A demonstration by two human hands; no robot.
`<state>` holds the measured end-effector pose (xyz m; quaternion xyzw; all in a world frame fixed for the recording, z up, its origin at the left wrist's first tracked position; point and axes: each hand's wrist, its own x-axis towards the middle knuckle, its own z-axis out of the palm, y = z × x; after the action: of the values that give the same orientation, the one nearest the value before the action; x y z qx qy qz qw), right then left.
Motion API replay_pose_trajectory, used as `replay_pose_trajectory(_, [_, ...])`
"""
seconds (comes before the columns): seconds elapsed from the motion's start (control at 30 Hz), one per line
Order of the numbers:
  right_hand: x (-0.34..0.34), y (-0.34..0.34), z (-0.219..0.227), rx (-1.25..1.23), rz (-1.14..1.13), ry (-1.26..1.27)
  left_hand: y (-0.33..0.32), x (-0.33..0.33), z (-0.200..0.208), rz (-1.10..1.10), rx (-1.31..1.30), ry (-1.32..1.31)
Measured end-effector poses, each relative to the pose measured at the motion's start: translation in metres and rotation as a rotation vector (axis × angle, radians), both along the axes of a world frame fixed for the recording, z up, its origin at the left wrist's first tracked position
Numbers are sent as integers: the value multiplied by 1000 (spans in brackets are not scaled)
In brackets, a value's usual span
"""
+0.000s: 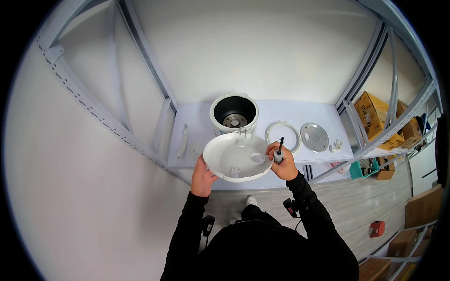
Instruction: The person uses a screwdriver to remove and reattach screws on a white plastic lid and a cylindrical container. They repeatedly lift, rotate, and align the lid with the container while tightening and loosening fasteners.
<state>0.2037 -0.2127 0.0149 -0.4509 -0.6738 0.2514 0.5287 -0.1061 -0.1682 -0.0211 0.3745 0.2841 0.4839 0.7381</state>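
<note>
A white, oval rice cooker lid shell [224, 159] is held up with its hollow inside facing me. Its left edge is gripped by my left hand [202, 179], thumb toward the rim. My right hand [288, 167] is closed at the opposite edge and also holds a screwdriver [278, 157], its dark shaft pointing away from me. Just beyond the shell stands the white rice cooker body [219, 126] with a dark interior and a metal heating plate [227, 121] at the bottom. The shell overlaps its near side.
On the white shelf top [276, 110] lie a white ring [282, 123], a round perforated metal plate [314, 137] and small white parts [335, 146]. A curved white handle-like strip [183, 142] lies left. Metal posts [145, 51] frame the shelf. Cardboard boxes [375, 114] and a red object [377, 229] are right.
</note>
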Motion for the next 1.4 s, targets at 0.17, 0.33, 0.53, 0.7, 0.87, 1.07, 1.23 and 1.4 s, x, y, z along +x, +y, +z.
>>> replay_pose_trajectory(0.17, [12,8,-6,-30,20,52,21,20,0,-60,121,-140])
replay_pose_trajectory(0.33, [30,17,-16,-50,14,125,27,31,7,-51,240,-59])
replay_pose_trajectory(0.53, [37,26,-22,-72,-20,274,26,42,4,14,344,197])
replay_pose_trajectory(0.7, [41,30,-25,-99,-16,328,23,48,10,-25,345,160])
replay_pose_trajectory(0.87, [45,33,-23,-91,-18,322,21,51,17,-47,370,128])
replay_pose_trajectory(1.07, [52,37,-26,-130,-11,349,20,52,18,-95,378,70])
replay_pose_trajectory(1.23, [58,38,-25,-149,3,329,18,53,20,-148,339,3])
replay_pose_trajectory(1.4, [64,39,-28,-185,29,330,20,57,10,-121,344,22])
